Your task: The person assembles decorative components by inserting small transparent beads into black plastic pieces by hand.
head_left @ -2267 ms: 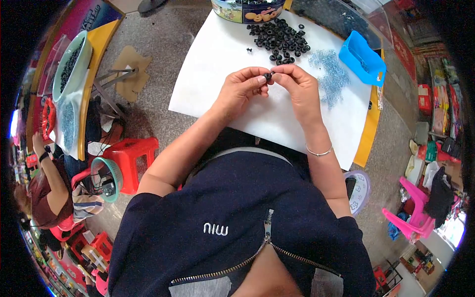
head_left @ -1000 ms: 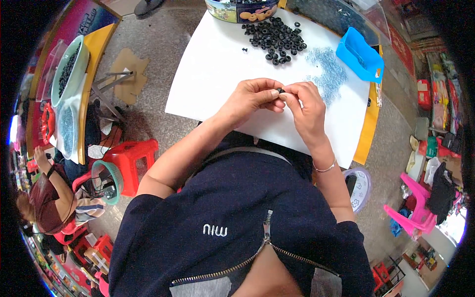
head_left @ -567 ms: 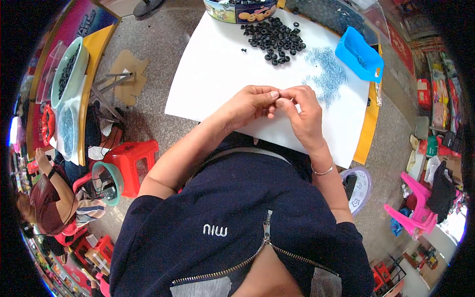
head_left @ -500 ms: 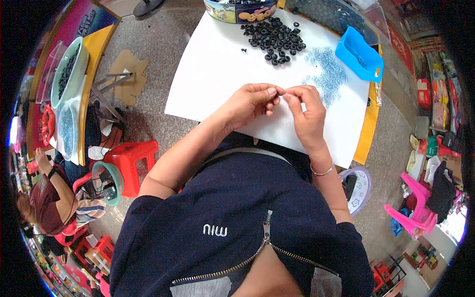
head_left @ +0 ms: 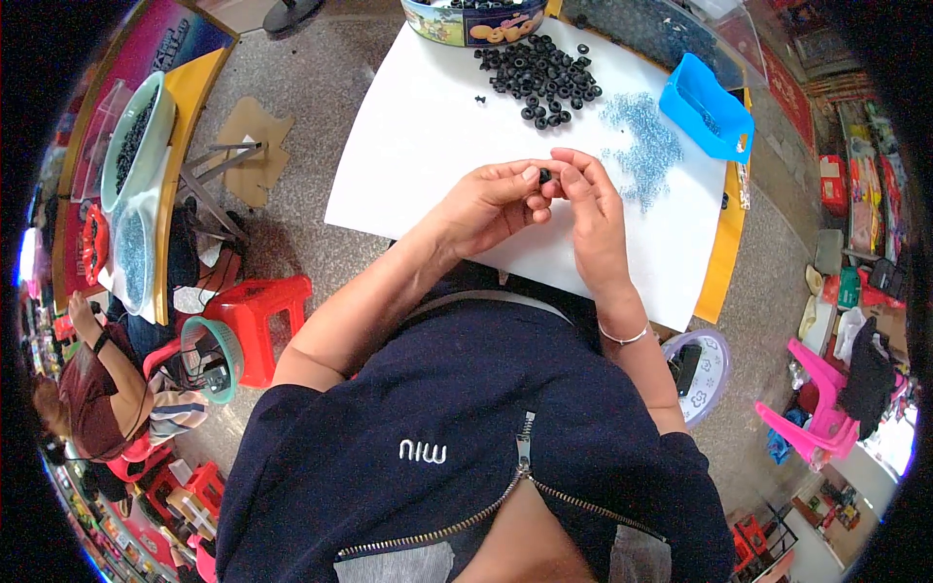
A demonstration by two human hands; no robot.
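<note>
A small black ring-shaped piece (head_left: 544, 177) is pinched between the thumb and fingers of my left hand (head_left: 494, 202), above the near part of a white sheet (head_left: 389, 165). Right up against it is my right hand (head_left: 598, 214), thumb and fingertips drawn together at the piece's right side; whatever may be between them is too small to make out. Farther off on the sheet lies a loose heap of similar black rings (head_left: 539, 78). To its right spreads a patch of tiny pale-blue bits (head_left: 643, 146).
A blue scoop-like tray (head_left: 705, 109) lies at the sheet's far right, and a printed round tin (head_left: 474, 24) stands at the far edge. On the left are another table with a pale green basin (head_left: 136, 136), a red stool (head_left: 258, 325) and another person's arm (head_left: 117, 369).
My right fingers have shifted round the piece, the forefinger rising and the hand turning more upright. The black ring now shows more plainly at my left fingertips. My left hand has barely moved.
</note>
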